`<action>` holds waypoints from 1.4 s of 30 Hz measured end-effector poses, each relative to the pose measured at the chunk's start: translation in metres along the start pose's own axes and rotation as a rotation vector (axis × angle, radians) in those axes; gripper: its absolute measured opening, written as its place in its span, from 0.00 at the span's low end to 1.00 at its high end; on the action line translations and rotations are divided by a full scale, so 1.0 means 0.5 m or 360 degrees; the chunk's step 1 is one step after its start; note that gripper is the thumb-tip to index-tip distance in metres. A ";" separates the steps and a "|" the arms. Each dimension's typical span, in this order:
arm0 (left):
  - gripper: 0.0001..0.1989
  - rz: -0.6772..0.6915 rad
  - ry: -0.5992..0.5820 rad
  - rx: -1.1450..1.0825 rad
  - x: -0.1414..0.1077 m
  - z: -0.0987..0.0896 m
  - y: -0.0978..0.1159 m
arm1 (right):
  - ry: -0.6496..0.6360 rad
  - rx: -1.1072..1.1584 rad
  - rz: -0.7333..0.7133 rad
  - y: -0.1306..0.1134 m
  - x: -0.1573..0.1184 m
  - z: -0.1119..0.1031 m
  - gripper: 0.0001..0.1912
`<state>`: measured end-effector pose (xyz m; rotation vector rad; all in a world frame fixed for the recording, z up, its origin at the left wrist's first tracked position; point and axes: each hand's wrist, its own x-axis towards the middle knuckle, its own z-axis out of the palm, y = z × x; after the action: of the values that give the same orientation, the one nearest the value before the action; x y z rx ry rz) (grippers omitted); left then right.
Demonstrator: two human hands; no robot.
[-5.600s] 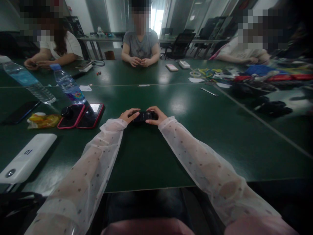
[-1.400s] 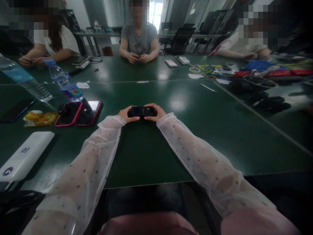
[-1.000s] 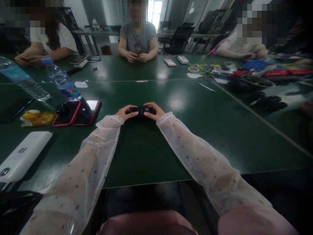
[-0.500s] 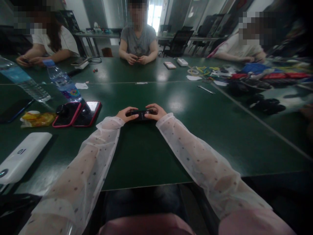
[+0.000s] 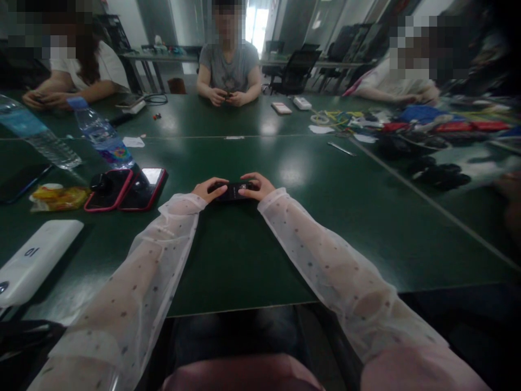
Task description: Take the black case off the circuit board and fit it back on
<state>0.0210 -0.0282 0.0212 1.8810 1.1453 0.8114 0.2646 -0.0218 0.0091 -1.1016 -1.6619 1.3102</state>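
A small black box-like object (image 5: 233,191) with faint white print lies level between my hands, low over the green table (image 5: 244,255). My left hand (image 5: 210,189) grips its left end, thumb along the near side and fingers behind. Around the right end my right hand (image 5: 258,187) is closed the same way, its thumb beside a small pale mark. What exactly the object is, I cannot make out. Sheer white dotted sleeves cover both my forearms.
Left of my hands lie two pink-edged phones (image 5: 142,189), a yellow packet (image 5: 59,196), a white power bank (image 5: 40,260) and two water bottles (image 5: 101,133). Tangled cables (image 5: 350,119) and a thin metal tool (image 5: 342,149) are to the right. Several people sit around the table.
The view has shifted very slightly, so everything appears a little further left. Both hands keep their hold on the black object, whose near face looks tilted a touch differently.
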 end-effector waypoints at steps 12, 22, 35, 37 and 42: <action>0.35 0.0009 -0.0047 -0.0224 0.013 0.004 -0.023 | 0.0137 0.0074 0.0041 -0.022 -0.007 0.008 0.31; 0.39 -0.0496 0.0198 -0.1169 0.038 -0.009 0.010 | 0.0464 0.0051 0.0052 -0.031 -0.009 0.005 0.29; 0.29 -0.0618 -0.0094 -0.1236 0.030 0.006 -0.004 | 0.0364 -0.0013 0.0013 -0.012 0.005 0.026 0.29; 0.29 -0.0639 -0.0070 -0.1215 0.030 0.005 -0.003 | 0.0337 -0.0092 -0.0013 -0.001 0.009 0.022 0.30; 0.27 -0.0736 -0.0023 -0.1302 0.030 0.005 0.003 | 0.0289 -0.0253 -0.0073 0.008 0.013 0.014 0.30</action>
<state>0.0298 -0.0158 0.0230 0.9058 0.9706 0.8215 0.2567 -0.0178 0.0040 -1.2295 -1.6665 1.0310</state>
